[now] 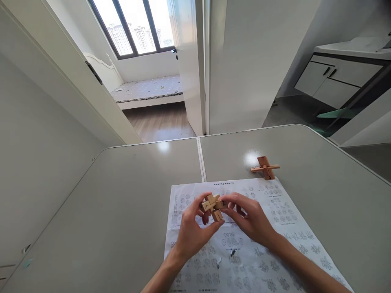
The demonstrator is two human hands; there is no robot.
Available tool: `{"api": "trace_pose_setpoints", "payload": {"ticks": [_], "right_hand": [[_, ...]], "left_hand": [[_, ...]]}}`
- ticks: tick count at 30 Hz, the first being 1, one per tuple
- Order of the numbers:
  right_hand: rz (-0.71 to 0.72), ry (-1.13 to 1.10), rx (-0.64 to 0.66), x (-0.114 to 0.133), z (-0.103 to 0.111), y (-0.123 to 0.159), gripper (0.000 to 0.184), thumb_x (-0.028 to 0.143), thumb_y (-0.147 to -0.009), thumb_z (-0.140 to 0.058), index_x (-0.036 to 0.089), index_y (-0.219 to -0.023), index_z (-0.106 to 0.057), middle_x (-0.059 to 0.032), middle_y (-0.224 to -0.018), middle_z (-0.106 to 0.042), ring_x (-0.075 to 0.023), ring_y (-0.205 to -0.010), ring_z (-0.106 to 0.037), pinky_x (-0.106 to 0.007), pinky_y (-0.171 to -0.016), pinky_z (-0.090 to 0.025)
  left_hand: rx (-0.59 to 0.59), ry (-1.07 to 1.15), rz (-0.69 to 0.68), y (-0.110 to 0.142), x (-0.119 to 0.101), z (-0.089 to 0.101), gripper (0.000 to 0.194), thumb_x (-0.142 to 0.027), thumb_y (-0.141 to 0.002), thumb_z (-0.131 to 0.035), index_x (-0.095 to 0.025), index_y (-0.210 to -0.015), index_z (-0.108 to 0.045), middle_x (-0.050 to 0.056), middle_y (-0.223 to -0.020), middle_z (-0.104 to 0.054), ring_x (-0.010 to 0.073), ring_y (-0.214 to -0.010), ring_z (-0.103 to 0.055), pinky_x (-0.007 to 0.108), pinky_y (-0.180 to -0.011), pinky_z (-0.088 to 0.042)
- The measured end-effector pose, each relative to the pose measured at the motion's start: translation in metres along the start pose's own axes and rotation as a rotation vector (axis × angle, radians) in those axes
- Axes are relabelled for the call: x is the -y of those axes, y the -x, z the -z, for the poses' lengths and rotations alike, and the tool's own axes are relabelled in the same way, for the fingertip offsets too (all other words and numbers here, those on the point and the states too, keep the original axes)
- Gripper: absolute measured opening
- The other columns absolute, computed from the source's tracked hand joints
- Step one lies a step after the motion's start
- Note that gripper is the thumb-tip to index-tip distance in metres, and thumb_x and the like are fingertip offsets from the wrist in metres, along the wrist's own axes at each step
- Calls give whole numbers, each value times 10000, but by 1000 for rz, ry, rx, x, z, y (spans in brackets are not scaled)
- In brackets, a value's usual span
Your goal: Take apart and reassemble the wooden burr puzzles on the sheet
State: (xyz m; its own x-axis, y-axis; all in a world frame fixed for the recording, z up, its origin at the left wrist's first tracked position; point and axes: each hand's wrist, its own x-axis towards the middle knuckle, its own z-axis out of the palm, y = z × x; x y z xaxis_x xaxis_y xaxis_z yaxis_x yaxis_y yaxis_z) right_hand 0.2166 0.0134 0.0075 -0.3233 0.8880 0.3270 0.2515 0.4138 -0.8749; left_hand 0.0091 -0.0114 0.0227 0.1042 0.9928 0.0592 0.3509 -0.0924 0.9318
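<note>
Over the printed sheet, I hold a wooden burr puzzle [213, 204] made of interlocking numbered blocks. My left hand [195, 230] grips it from the left, thumb below and fingers on the upper side. From the right, my right hand [249, 213] pinches a block marked with a dark numeral. Parts of the puzzle and some fingertips are hidden behind it. The paper sheet [232, 264] under both hands carries rows of small line drawings of puzzle shapes. Beyond its far right corner lies a second wooden puzzle [265, 167], of flat crossed pieces.
The grey table [128, 211] has a pale seam across it and a light rim. Past its far edge are an open door [187, 61] and a bed [149, 89] under a window. A white cabinet [339, 77] stands at the far right.
</note>
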Motion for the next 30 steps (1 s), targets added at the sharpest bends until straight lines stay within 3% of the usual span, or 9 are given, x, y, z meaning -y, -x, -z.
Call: {"api": "trace_pose_setpoints", "payload": {"ticks": [4,9,14,18,21,25,30], "right_hand": [[63,-21,13,-2,1,-1,180,270,-1055,-600,296,-1215,-678,-50,-956,-674,-168,-691,-593,-269,-522,-482],[119,28,-21,-3,1,0,215,227,-1027,-639,306,-1214,-708,-56,-994,-581,-173,-728,-566,-293,-579,-520],[150,54,-68,-2,1,0,231,211,-1001,-676,309,-1202,-735,-45,-947,-523,-200,-796,-551,-307,-617,-536],[156,19,-56,-2,-1,1,254,203,-1009,-666,312,-1232,-718,-43,-944,-549,-201,-801,-558,-307,-626,-534],[127,-6,-33,-1,-3,2,258,205,-1026,-645,318,-1252,-696,-31,-925,-570,-184,-750,-562,-299,-611,-520],[77,14,-34,1,-8,3,224,243,-1049,-604,316,-1249,-676,-2,-829,-545,-175,-692,-549,-287,-574,-491],[-95,-36,-14,4,-14,5,273,341,-994,-691,290,-1235,-575,-13,-948,-637,-158,-671,-603,-276,-553,-525]], "left_hand": [[38,-61,-55,-1,2,1,661,-243,-796,-857,-369,-1387,-590,15,-1201,-672,120,-707,-548,308,-717,-586],[54,-123,-119,-3,0,3,707,-185,-764,-888,-367,-1380,-593,17,-1199,-635,161,-845,-629,327,-779,-605],[76,-91,-125,-6,-5,6,672,-175,-750,-906,-345,-1332,-617,37,-1263,-622,250,-1132,-653,406,-980,-579],[190,5,-58,-6,-6,8,683,-174,-791,-873,-347,-1376,-566,49,-1374,-628,281,-1265,-621,454,-1087,-525],[271,110,-21,-3,-1,7,677,-194,-869,-797,-357,-1442,-476,43,-1340,-666,255,-1229,-660,437,-1072,-543],[201,34,-42,-1,4,4,642,-219,-897,-772,-348,-1439,-453,34,-1270,-697,229,-1122,-704,405,-997,-575],[25,-123,-143,-1,6,2,592,-216,-899,-763,-335,-1413,-494,19,-1194,-733,213,-1033,-728,380,-940,-586]]}}
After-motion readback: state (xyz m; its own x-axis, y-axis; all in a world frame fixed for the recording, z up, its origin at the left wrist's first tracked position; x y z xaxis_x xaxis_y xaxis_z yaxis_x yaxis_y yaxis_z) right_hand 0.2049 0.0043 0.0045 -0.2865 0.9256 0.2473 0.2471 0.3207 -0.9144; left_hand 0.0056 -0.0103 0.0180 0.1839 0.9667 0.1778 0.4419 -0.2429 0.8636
